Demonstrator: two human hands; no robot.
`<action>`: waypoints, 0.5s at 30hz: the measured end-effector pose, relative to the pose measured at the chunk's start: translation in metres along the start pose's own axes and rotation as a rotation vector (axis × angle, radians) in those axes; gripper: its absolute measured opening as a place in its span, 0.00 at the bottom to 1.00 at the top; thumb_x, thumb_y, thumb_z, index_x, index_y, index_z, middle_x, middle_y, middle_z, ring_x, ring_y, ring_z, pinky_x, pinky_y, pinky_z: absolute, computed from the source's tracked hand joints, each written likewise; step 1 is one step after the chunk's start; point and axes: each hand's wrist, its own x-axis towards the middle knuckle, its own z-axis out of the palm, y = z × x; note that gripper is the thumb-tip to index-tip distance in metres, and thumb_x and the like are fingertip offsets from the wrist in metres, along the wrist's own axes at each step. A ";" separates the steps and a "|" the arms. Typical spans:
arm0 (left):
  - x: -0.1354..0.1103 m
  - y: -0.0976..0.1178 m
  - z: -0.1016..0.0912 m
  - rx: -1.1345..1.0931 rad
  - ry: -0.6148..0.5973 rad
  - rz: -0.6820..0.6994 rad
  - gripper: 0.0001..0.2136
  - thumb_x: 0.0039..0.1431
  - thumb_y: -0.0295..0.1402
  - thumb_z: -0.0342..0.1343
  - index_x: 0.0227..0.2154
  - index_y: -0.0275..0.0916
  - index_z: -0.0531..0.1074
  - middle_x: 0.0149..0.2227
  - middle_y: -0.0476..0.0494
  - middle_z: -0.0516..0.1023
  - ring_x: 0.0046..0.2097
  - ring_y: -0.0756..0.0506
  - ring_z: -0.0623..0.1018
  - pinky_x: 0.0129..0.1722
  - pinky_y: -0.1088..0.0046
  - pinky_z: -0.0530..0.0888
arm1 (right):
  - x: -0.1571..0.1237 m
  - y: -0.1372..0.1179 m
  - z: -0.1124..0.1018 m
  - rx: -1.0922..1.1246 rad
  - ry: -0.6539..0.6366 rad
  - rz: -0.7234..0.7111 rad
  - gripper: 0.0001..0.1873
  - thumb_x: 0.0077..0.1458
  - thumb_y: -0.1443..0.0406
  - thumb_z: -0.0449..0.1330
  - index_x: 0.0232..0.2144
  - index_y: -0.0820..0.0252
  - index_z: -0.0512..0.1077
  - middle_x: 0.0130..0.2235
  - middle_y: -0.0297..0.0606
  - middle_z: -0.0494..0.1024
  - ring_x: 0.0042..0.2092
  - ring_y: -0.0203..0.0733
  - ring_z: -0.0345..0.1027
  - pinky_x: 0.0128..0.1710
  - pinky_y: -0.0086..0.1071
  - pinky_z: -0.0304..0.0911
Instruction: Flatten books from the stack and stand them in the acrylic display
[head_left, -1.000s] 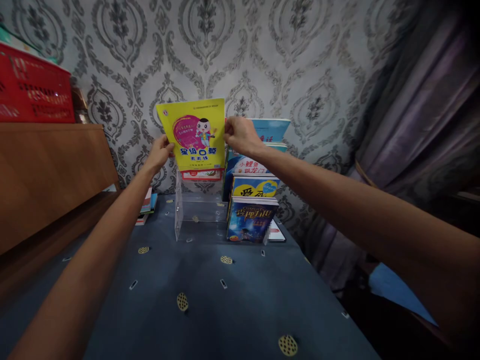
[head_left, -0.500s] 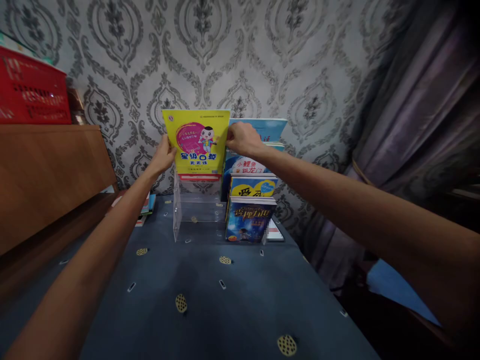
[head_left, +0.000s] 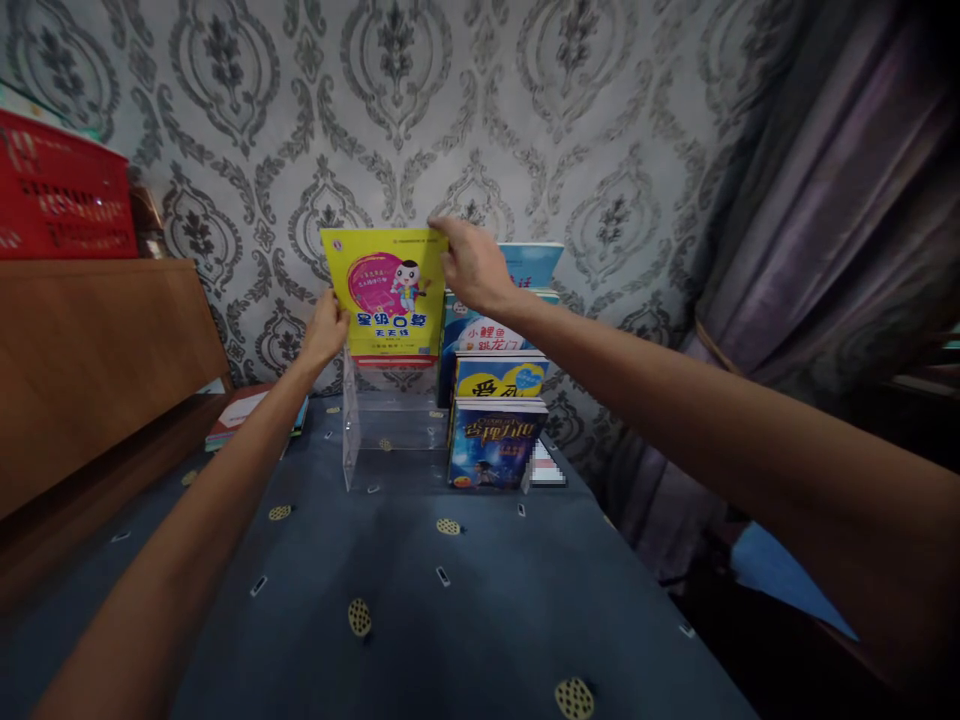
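Note:
A yellow workbook [head_left: 382, 335] with a pink circle and a cartoon child stands upright in the back left of a clear acrylic book rack [head_left: 350, 425]. My left hand [head_left: 326, 325] is closed at the workbook's left edge, its fingers partly hidden. At the top right corner, my right hand [head_left: 474, 268] has its fingers stretched out, one lying along the top edge. A red edge shows just below the yellow cover. In the rack's right column stand a dark blue book [head_left: 495, 450], a yellow-and-blue book [head_left: 491, 380], a carp picture book [head_left: 480, 330] and a light-blue book [head_left: 536, 262].
Books lie stacked [head_left: 238, 412] on the patterned blue tablecloth [head_left: 405, 610] at the left. A red basket [head_left: 67, 195] sits on a wooden cabinet [head_left: 97, 350]. A pale flat object [head_left: 547, 465] lies right of the rack. Curtains [head_left: 720, 330] hang at the right.
My right hand has moved from the workbook's right edge up to its top right corner, its fingers now straighter. My left hand stays at the left edge. The view has shifted slightly.

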 end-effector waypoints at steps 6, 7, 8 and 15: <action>-0.011 0.020 -0.004 0.194 -0.003 -0.048 0.19 0.57 0.22 0.50 0.52 0.36 0.65 0.45 0.36 0.77 0.53 0.34 0.77 0.57 0.52 0.71 | -0.001 -0.006 0.000 -0.048 -0.019 0.082 0.28 0.65 0.69 0.45 0.65 0.58 0.61 0.54 0.49 0.73 0.55 0.57 0.67 0.50 0.47 0.67; -0.011 0.022 -0.004 0.202 -0.016 -0.066 0.20 0.57 0.22 0.50 0.53 0.36 0.64 0.45 0.36 0.78 0.52 0.34 0.78 0.57 0.52 0.71 | -0.002 -0.007 -0.001 -0.061 -0.030 0.086 0.28 0.64 0.70 0.45 0.65 0.58 0.62 0.54 0.49 0.73 0.55 0.57 0.66 0.49 0.46 0.67; -0.011 0.023 -0.004 0.208 -0.027 -0.085 0.21 0.57 0.22 0.50 0.55 0.36 0.64 0.45 0.36 0.78 0.51 0.34 0.78 0.56 0.52 0.72 | -0.002 -0.009 -0.001 -0.074 -0.036 0.084 0.28 0.63 0.71 0.46 0.65 0.59 0.63 0.54 0.50 0.73 0.55 0.58 0.66 0.49 0.46 0.67; -0.006 0.018 -0.003 0.054 -0.040 -0.169 0.12 0.52 0.23 0.53 0.39 0.39 0.71 0.42 0.36 0.78 0.54 0.32 0.76 0.60 0.52 0.69 | 0.007 -0.003 -0.011 -0.192 0.013 -0.055 0.22 0.66 0.69 0.47 0.55 0.58 0.75 0.54 0.51 0.73 0.55 0.58 0.62 0.52 0.49 0.61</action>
